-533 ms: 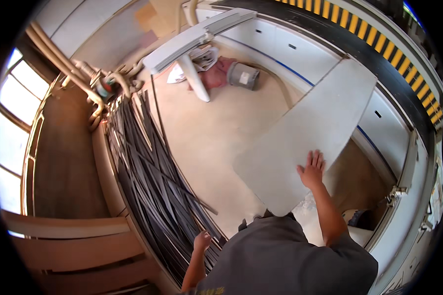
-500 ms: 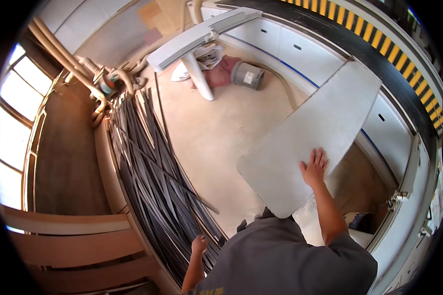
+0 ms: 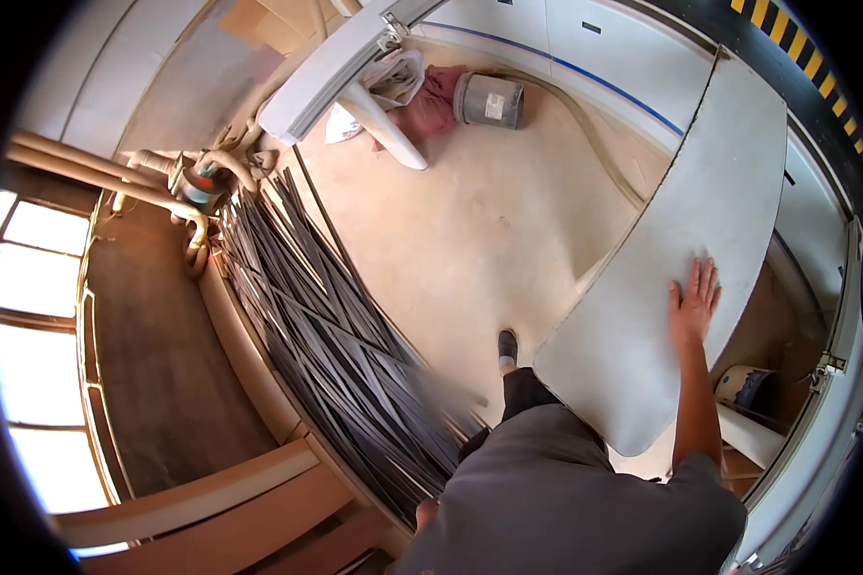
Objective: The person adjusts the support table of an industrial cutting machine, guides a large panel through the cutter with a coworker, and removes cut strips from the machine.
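My right hand [image 3: 695,302] lies flat, fingers spread, on a large pale grey board [image 3: 662,287] with rounded near corners. The board slants up along my right side, its far end by the white panels. Only a bit of my left hand [image 3: 425,514] shows, low beside my dark shirt; its fingers are hidden, so what it holds, if anything, cannot be made out. Nearest to it is a long heap of dark, narrow strips [image 3: 345,335] on the floor. A blurred patch hangs over the heap's right side, too smeared to name.
A grey bucket [image 3: 489,100] lies on its side by a reddish cloth [image 3: 430,107] and a white bag. Above them reaches a pale machine arm [image 3: 340,62]. White panels [image 3: 594,38] stand behind. Brown boards [image 3: 201,494] rest at lower left; pipes [image 3: 86,168] run by the window.
My view has shifted, and one foot now shows on the floor. My right hand stays flat on the board. My left hand, a closed fist before, has drawn in beside my body, mostly hidden.
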Available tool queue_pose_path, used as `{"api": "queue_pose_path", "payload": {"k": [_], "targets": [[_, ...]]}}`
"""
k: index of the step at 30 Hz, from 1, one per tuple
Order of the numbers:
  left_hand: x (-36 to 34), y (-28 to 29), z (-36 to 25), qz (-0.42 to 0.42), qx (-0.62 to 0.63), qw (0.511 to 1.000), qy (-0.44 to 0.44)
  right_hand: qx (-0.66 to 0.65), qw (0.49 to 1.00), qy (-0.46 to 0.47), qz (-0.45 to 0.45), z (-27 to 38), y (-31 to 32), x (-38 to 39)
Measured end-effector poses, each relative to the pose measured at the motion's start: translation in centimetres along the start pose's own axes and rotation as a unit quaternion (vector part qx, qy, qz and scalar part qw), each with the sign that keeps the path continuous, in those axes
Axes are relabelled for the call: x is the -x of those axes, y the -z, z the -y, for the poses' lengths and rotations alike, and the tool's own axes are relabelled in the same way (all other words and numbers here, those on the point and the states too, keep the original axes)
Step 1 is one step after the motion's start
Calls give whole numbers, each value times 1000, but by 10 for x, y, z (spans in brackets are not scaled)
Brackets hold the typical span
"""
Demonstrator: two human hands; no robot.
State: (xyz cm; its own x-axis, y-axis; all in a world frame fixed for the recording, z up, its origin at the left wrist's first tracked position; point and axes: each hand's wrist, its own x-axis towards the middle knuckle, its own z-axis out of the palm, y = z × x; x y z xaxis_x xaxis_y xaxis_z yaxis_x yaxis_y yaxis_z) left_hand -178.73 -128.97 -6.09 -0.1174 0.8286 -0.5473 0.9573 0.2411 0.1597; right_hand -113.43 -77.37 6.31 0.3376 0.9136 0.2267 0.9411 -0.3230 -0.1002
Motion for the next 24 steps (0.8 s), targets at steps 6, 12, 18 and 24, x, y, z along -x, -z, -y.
{"api": "queue_pose_path", "payload": {"k": [6, 12, 18, 24], "targets": [[-193, 204, 22, 8, 652, 704, 281, 69, 987, -142, -42, 23, -28, -45], [-359, 350, -5, 42, 430, 878, 204, 44, 975, -216, 16, 73, -24, -90], [-485, 395, 4, 262, 36, 959, -100, -10, 964, -264, -33, 107, -7, -116], [-646, 472, -103, 284, -27, 945, -158, 16, 937, -348, -19, 100, 9, -111]]}}
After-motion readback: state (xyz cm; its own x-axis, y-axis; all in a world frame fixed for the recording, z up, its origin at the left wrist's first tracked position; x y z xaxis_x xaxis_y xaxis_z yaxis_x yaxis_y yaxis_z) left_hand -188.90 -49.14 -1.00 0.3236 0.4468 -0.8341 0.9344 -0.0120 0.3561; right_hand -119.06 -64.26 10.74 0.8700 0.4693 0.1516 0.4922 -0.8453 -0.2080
